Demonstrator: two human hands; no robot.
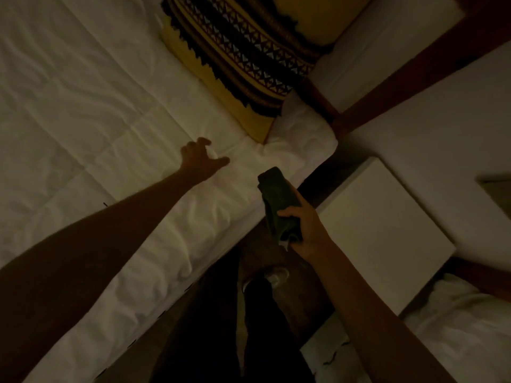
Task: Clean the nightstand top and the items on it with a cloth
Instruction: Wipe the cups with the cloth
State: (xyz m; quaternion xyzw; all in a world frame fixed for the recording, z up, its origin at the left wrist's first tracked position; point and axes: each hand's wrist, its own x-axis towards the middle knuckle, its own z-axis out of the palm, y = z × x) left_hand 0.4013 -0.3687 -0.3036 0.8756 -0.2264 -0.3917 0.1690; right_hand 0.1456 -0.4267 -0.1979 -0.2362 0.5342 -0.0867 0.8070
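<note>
The room is dim. My right hand (307, 230) grips a folded dark green cloth (276, 205), held above the gap between the bed and the nightstand. The nightstand's white top (381, 230) lies just right of that hand and looks bare. My left hand (200, 160) reaches out over the white bed sheet (83, 106) with its fingers spread and curled. A small pale round object (213, 153) sits on the sheet under those fingertips. I cannot tell whether the fingers touch it.
A yellow pillow with a dark patterned band (240, 56) lies at the head of the bed. A dark wooden headboard frame (401, 87) runs behind it. A second white bed (456, 327) is at lower right. My dark trousers and a shoe (276, 275) fill the narrow floor gap.
</note>
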